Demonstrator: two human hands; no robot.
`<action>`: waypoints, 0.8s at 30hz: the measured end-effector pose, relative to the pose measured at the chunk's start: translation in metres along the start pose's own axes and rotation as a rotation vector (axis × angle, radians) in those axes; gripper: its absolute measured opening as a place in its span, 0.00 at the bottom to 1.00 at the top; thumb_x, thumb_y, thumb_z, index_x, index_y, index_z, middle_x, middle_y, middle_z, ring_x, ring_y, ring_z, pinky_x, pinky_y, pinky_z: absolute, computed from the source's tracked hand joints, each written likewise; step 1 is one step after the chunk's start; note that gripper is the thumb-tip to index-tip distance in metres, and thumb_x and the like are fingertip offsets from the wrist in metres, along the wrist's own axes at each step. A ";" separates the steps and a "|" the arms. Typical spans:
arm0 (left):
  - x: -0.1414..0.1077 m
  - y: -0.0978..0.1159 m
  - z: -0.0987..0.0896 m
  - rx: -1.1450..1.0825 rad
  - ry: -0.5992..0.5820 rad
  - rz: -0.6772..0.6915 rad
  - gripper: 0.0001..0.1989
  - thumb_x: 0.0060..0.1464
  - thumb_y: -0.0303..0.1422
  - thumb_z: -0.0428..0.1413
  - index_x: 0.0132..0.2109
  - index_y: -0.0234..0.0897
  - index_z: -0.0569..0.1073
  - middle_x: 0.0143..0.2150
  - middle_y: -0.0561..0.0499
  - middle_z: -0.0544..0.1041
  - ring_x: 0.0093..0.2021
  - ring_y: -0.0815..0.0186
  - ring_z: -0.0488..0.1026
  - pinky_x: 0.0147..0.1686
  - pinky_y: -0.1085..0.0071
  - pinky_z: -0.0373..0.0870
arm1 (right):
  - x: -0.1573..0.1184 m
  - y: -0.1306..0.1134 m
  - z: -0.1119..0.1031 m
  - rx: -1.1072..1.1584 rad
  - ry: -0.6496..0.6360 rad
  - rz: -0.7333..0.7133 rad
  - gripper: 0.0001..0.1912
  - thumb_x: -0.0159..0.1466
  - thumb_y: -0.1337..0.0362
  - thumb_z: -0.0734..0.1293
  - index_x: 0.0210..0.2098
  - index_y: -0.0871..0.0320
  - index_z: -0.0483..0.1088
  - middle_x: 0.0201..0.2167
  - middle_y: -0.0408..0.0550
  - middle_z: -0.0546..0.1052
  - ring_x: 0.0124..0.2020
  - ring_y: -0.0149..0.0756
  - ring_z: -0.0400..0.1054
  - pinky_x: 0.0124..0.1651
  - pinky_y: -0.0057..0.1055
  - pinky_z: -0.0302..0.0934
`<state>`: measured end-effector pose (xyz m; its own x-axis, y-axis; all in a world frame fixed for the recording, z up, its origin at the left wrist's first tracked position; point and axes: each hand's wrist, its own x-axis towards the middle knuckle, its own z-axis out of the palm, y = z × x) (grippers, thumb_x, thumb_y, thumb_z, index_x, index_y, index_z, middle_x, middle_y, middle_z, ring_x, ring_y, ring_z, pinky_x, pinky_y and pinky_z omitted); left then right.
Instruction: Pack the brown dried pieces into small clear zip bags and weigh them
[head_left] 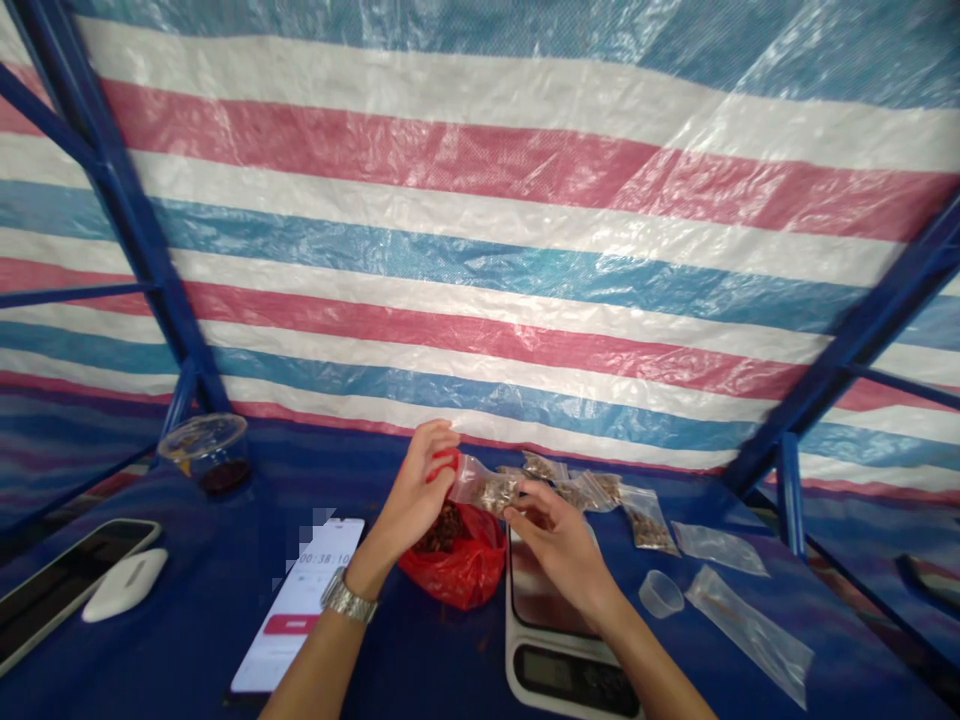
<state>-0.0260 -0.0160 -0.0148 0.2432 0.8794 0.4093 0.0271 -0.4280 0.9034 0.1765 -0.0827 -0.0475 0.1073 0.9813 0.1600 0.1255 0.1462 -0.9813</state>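
Note:
My left hand (pixel 411 490), with a metal wristwatch (pixel 349 596) on its wrist, pinches the left end of a small clear zip bag (pixel 484 487) holding brown dried pieces. My right hand (pixel 559 545) grips the bag's right end, above a digital kitchen scale (pixel 551 640). Directly below the bag, a red plastic bag (pixel 457 570) lies open with dark brown pieces (pixel 442 530) inside. Several filled small bags (pixel 600 490) lie to the right of my right hand. My hands hide part of the red bag and the scale's platform.
A lidded glass jar (pixel 204 452) stands at the far left of the blue table (pixel 420 660). Beside it lie a tablet (pixel 67 590), a white computer mouse (pixel 125 585) and a phone showing a timer (pixel 300 600). Empty clear bags (pixel 718 548) and a small plastic cup (pixel 661 594) lie right. A striped tarpaulin (pixel 480 270) on blue metal framing (pixel 847 340) stands behind.

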 end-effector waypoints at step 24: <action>-0.011 0.007 -0.001 0.693 -0.418 0.179 0.13 0.56 0.26 0.62 0.48 0.41 0.74 0.49 0.47 0.79 0.51 0.53 0.74 0.54 0.59 0.68 | -0.013 -0.012 0.005 -0.357 0.068 -0.333 0.08 0.69 0.58 0.69 0.39 0.49 0.81 0.36 0.46 0.82 0.34 0.41 0.70 0.41 0.35 0.65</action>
<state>-0.0291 -0.0289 -0.0131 0.6371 0.6942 0.3351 0.5117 -0.7060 0.4896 0.1684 -0.0969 -0.0384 0.0664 0.8764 0.4771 0.4930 0.3869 -0.7793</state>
